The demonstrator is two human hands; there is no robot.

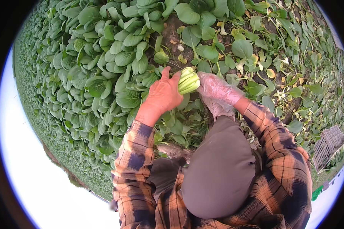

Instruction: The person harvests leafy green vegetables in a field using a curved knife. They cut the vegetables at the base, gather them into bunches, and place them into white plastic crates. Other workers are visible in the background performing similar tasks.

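Observation:
My bare left hand [165,93] is closed around a head of bok choy [188,81], whose pale green stalks point right, out of the fist. On my right hand [216,87] is a thin clear plastic glove with reddish smears. Its fingertips are at the right side of the stalks; whether they touch or hold anything, such as a blade, is hidden. Dense rows of growing bok choy [128,98] stand beside my left hand. Cut leaves [242,48] lie on the soil above and right of my right hand.
Bare soil [172,34] shows between the standing plants and the strewn leaves. My knee [220,171] rises below the hands, and a covered shoe [175,151] rests among leaves. A slatted plastic crate [328,147] stands at the far right.

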